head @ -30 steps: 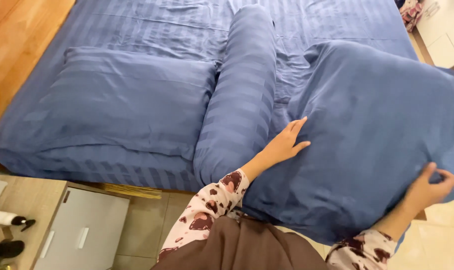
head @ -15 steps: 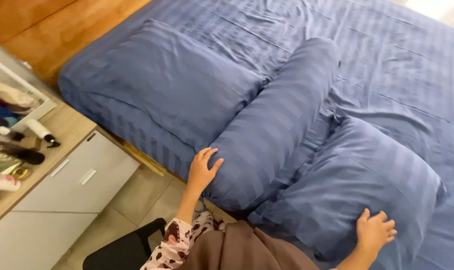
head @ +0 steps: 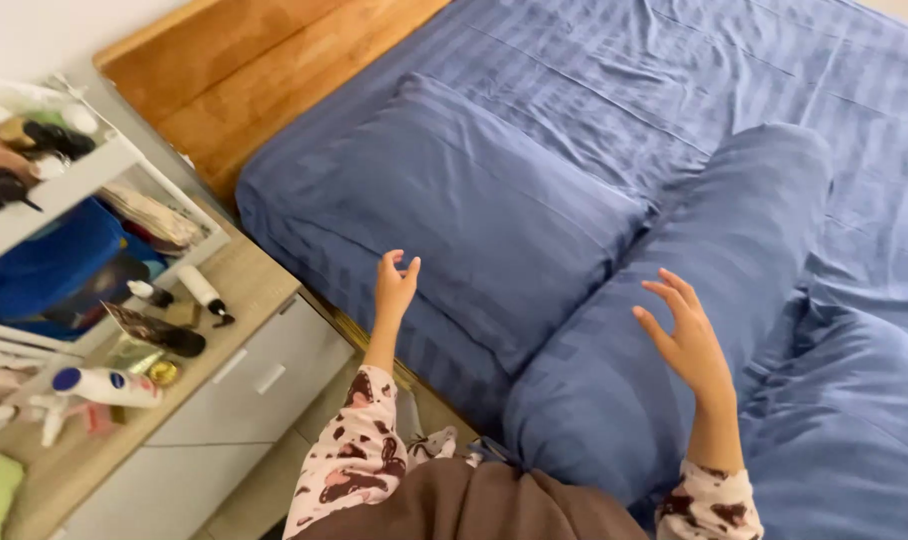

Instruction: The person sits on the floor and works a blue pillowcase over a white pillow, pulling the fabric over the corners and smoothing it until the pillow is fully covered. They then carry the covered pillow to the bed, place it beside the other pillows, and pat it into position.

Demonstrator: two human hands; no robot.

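Right pillow cut off by right and bottom edges. Bolster near end hidden behind brown garment. Bottles on bench small, blurred; shelf clipped at left edge.

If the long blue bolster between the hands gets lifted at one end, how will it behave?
The bolster would probably sag rather than stay stiff; its cover shows soft creases. It likely weighs little for its bulk. Being rounded, it may roll toward the flat pillow. Both hands, left and right, are open.

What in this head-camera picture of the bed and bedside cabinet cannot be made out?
- Right pillow: cut off by the frame's right and bottom edges, head view.
- Small items on the bedside cabinet: blurred, too small to identify.
- Person's legs: hidden under the brown garment.
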